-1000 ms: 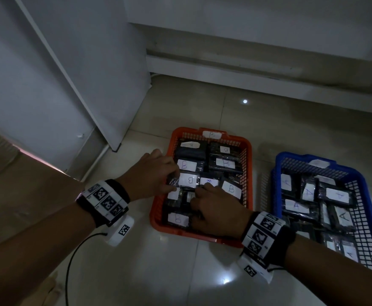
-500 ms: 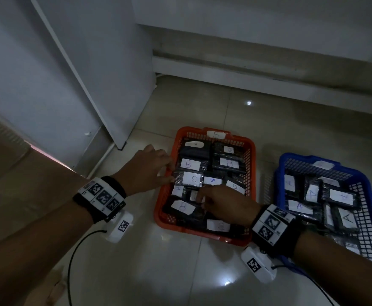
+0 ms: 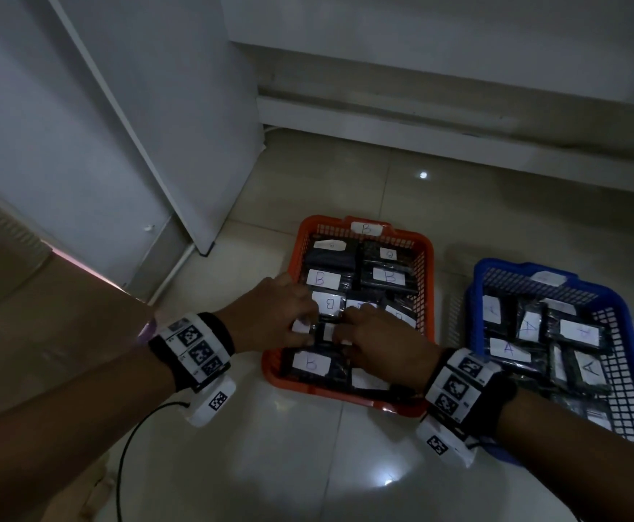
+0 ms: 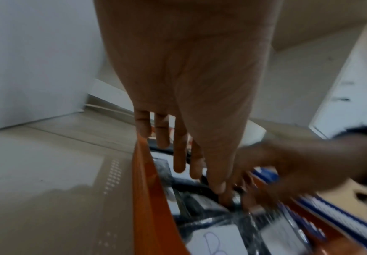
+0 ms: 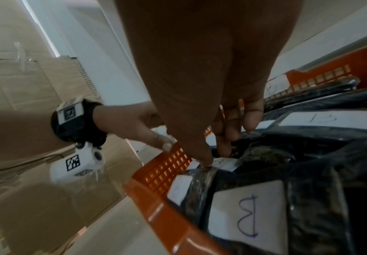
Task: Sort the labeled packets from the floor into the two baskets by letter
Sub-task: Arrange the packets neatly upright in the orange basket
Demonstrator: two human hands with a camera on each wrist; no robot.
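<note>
The dark plastic packets [image 3: 345, 295] I am sorting lie packed in my orange basket [image 3: 426, 258], each with a white paper label; the ones I can read carry a handwritten "B", and a paper tag [image 3: 366, 228] on the far rim reads "B" too. Nearest me lies a packet marked B [image 3: 311, 363], its letter upside down from where I sit. Both my hands are down in the middle of this basket, close together. My left hand [image 3: 270, 318] reaches over the left wall with its fingers [image 4: 179, 155] stretched out straight and resting on the packets, gripping nothing that I can see. My right hand [image 3: 379, 344] has its fingers [image 5: 226, 138] bent downward with the tips pressed against a small white label [image 5: 221, 163] between the packets; whether they pinch it I cannot tell. Just beside the orange basket, on its right and apart from it, stands my blue basket [image 3: 624, 325], filled with the same kind of packets whose labels read "A" [image 3: 509, 349]; it has a paper tag on its far rim that I cannot read. Both baskets stand on the pale glossy tiled floor [image 3: 308, 465], near a white wall panel [image 3: 138, 126].
</note>
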